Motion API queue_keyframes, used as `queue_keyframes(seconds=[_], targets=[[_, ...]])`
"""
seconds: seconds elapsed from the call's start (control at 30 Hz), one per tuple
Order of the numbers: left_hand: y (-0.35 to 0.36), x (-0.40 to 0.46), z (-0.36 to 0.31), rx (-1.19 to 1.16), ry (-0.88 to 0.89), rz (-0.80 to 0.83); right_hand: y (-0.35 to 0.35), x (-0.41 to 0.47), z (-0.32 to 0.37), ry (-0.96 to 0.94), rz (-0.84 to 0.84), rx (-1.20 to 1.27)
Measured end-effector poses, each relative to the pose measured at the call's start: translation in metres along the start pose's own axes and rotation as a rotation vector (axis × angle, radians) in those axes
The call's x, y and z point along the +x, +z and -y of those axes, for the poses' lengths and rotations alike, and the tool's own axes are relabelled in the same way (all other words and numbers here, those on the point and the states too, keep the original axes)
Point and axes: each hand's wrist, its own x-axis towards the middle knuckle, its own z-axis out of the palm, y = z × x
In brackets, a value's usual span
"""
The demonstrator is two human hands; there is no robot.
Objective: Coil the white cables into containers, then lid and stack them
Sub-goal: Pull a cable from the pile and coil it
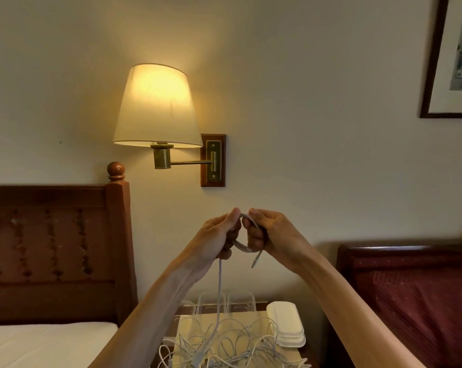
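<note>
My left hand (217, 239) and my right hand (271, 233) are raised together in front of the wall, both gripping one white cable (244, 247) wound into a small loop between them. One connector end dangles below my right hand. The cable's long tail (220, 290) hangs from my left hand down to a tangled pile of white cables (232, 343) on the nightstand. Clear plastic containers (225, 301) stand behind the pile. A stack of white lids (287, 324) lies to its right.
The nightstand (251, 318), with a pale mat on it, sits between a bed with a wooden headboard (57, 251) on the left and a dark red upholstered piece (415, 301) on the right. A lit wall lamp (156, 107) hangs above.
</note>
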Motion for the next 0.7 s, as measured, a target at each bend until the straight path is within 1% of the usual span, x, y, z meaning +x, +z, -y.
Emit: queue_keyframes(seconds=[0.1, 0.2, 0.27, 0.33, 0.4, 0.43, 0.47, 0.53, 0.57, 0.6, 0.67, 0.7], targets=[[0.007, 0.003, -0.001, 0.096, 0.093, -0.082, 0.003, -0.002, -0.006, -0.137, -0.158, -0.244], [0.004, 0.004, 0.000, 0.067, 0.124, -0.167, -0.005, -0.006, -0.012, -0.211, -0.254, -0.332], [-0.003, 0.005, 0.001, 0.015, 0.129, -0.192, -0.010, -0.012, -0.016, -0.180, -0.262, -0.373], [-0.005, 0.006, 0.003, 0.037, 0.138, -0.210, -0.012, -0.016, -0.020, -0.148, -0.266, -0.442], [-0.002, 0.007, 0.005, 0.070, 0.146, -0.238, -0.014, -0.019, -0.019, -0.114, -0.315, -0.515], [-0.002, 0.007, 0.007, 0.075, 0.144, -0.256, -0.016, -0.020, -0.017, -0.083, -0.320, -0.501], [-0.003, 0.008, 0.008, 0.078, 0.141, -0.270, -0.017, -0.020, -0.013, -0.035, -0.301, -0.424], [-0.005, 0.009, 0.010, 0.090, 0.127, -0.285, -0.017, -0.022, -0.004, 0.091, -0.235, -0.195], [-0.005, 0.009, 0.011, 0.081, 0.117, -0.284, -0.016, -0.023, -0.002, 0.121, -0.226, -0.131], [-0.005, 0.009, 0.012, 0.064, 0.108, -0.279, -0.014, -0.023, -0.003, 0.120, -0.243, -0.126], [-0.004, 0.008, 0.013, 0.037, 0.094, -0.268, -0.013, -0.021, -0.009, 0.060, -0.314, -0.256], [-0.004, 0.007, 0.013, 0.034, 0.090, -0.267, -0.012, -0.019, -0.013, 0.035, -0.324, -0.321]])
